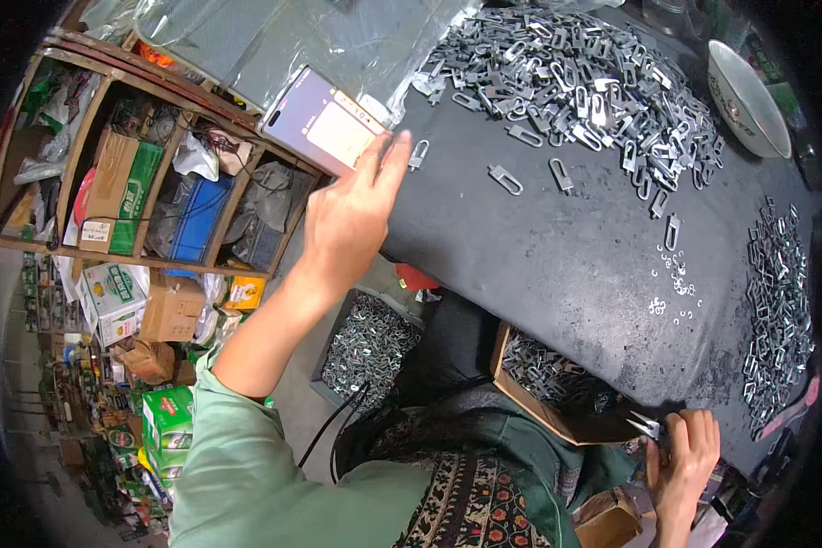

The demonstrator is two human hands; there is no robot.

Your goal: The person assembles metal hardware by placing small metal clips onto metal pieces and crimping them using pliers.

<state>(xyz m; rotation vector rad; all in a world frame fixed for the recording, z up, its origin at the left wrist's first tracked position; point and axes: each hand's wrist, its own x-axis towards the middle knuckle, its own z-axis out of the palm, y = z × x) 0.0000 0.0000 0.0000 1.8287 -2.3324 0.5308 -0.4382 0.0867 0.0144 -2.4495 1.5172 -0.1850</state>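
Closest in, a light green sleeve (247, 466) and a dark cloth with patterned bands (470, 502) fill the lower part of the view. Low on the right, the right hand (688, 461) has its fingers curled around a pair of pliers (646, 426), their silver tips spread slightly and pointing left, just beside a cardboard box (527, 406) of dark metal pieces at the table's near edge. Farther left, below table height, a grey bin (324, 384) is heaped with small metal parts.

The left hand (345, 219) reaches up and forward, fingertips at the lower right corner of a phone (292, 105) — its screen lit — though I cannot tell whether they grip it or only touch it. The phone lies tilted at the left end of the dark table (539, 237), one looped metal piece (418, 154) just right of the fingers.

Across the tabletop, small open rings (671, 283) lie scattered; a long heap of slim looped parts (776, 320) runs along the right side. Beyond, more looped pieces form a big pile (566, 73), several strays before it, with a pale bowl (744, 100) tipped to its right. Off left — a wooden shelf (55, 239) crammed with cartons and bags.
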